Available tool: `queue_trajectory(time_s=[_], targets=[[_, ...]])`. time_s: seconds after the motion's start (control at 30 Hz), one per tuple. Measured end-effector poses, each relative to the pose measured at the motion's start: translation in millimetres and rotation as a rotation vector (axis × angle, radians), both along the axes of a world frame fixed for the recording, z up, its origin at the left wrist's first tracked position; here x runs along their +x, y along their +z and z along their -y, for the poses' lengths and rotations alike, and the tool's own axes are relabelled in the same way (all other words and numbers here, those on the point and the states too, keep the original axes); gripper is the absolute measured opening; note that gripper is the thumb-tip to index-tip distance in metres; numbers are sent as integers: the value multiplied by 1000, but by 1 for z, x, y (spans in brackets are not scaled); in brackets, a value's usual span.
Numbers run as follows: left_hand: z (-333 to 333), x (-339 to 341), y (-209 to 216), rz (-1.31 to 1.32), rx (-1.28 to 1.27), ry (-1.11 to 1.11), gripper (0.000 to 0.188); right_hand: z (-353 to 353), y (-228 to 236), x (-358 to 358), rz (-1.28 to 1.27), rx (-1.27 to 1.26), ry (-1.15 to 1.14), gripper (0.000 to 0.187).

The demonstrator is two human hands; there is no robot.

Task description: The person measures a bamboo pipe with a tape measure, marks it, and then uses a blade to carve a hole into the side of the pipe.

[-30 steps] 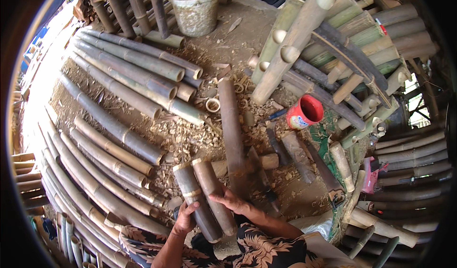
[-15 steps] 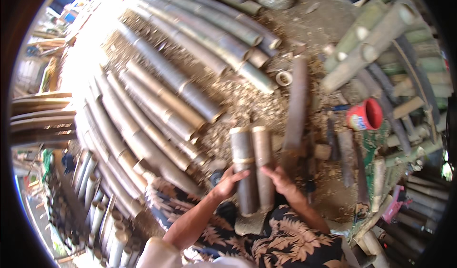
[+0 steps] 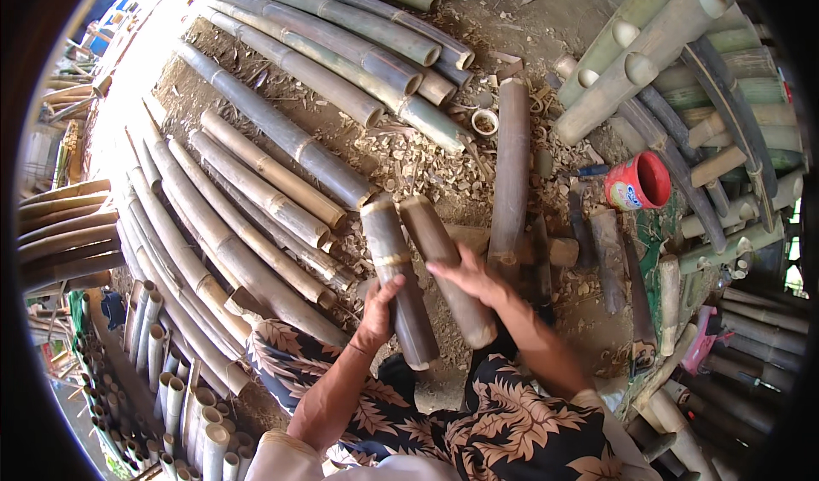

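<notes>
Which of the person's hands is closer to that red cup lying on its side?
The right. The right hand rests on a short bamboo piece, left of and below the red cup. The left hand is farther left, on the neighbouring bamboo piece.

To my right, among the bamboo, a round red tub lay on its side, mouth open, with a blue-and-white label on its wall.

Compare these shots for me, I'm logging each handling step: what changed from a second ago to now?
The head turned left, so the scene slid right. The left hand moved from the near end of its bamboo piece to its middle; the right hand stays on the other piece. Both pieces remain side by side; the red cup lies unmoved.
</notes>
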State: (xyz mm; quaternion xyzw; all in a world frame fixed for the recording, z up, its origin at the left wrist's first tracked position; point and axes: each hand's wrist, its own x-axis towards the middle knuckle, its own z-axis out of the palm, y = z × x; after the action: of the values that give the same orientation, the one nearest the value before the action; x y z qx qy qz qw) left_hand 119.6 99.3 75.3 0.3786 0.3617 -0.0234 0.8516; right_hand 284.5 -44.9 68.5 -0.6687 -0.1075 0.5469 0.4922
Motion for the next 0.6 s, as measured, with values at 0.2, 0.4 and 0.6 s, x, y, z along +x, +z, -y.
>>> queue_trajectory(time_s=[0.2, 0.4, 0.6], targets=[[-5, 11, 10, -45, 1, 78, 64, -57, 39, 80, 566, 248, -1, 75], [-16, 10, 51, 32, -469, -201, 69, -35, 49, 45, 1495, 209, 545, 92], [-44, -16, 15, 347, -461, -739, 81, 19, 52, -11, 696, 161, 648, 89]])
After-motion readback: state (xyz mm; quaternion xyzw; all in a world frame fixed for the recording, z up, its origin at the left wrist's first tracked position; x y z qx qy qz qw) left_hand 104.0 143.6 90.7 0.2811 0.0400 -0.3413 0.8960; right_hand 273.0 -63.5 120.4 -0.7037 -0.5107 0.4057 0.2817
